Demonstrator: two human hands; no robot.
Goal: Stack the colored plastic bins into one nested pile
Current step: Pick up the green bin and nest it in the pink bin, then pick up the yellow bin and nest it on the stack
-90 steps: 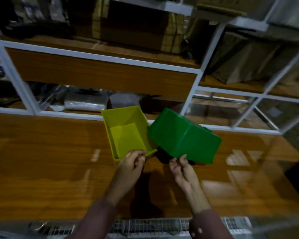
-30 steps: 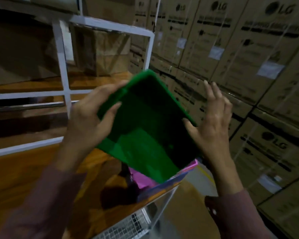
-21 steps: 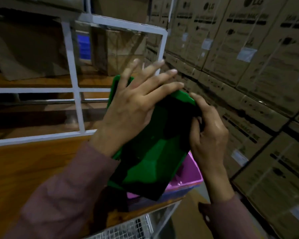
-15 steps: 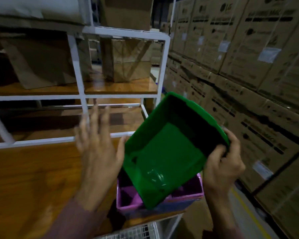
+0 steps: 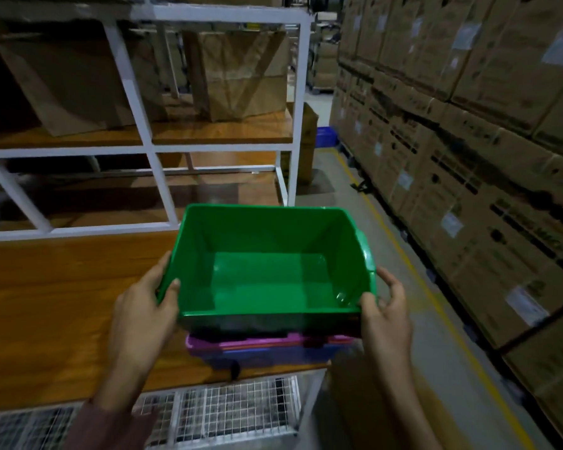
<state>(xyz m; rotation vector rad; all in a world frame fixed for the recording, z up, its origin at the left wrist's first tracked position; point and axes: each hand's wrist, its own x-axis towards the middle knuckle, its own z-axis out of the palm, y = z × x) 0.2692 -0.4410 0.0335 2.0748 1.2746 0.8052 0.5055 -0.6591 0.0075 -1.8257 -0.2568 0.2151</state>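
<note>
At lower centre of the frame, left hand (image 5: 143,306) and right hand (image 5: 385,311) grip the green bin (image 5: 270,267), sitting on the pink-and-blue pile (image 5: 260,350) at the surface (image 5: 62,287) edge; pressing it down square looks next.

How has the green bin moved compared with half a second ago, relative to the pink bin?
Yes. The green bin has levelled out from its tilt and settled squarely over the pink bin.

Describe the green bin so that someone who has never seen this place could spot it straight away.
Find the wooden worktop before the white shelving; at its right corner sits a pile of bins. The green bin tops it, open side up, held between the left hand and right hand. Beneath it are a pink bin and blue bin.
</note>
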